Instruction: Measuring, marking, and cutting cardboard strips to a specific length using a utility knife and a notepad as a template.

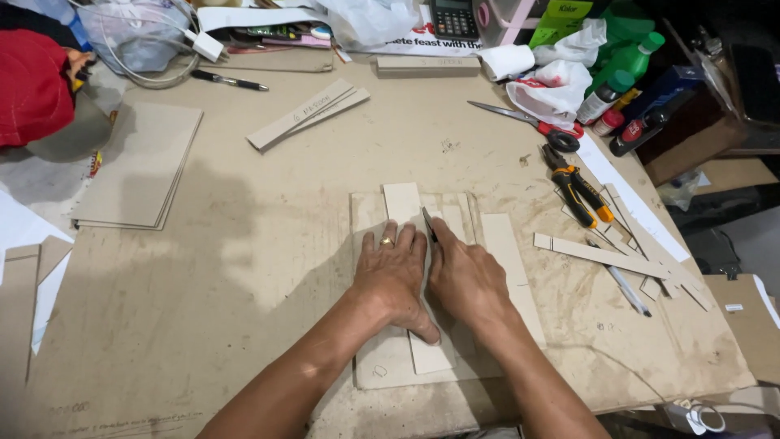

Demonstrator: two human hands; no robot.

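My left hand (392,276), with a ring on one finger, presses flat on a long cardboard strip (404,203) that lies lengthwise over a larger cardboard sheet (367,213). My right hand (466,276) sits right beside it and grips a thin dark knife (428,223), its blade tip resting along the strip's right edge. Another cut strip (505,244) lies just right of my right hand. The lower part of the strip is partly hidden under my hands.
Orange-handled pliers (578,192), red-handled scissors (532,122), a pen (626,289) and cardboard offcuts (601,256) lie to the right. A stack of cardboard sheets (142,162) is at left, strips (305,115) and a black pen (227,80) at the back. Bottles and bags crowd the far right corner.
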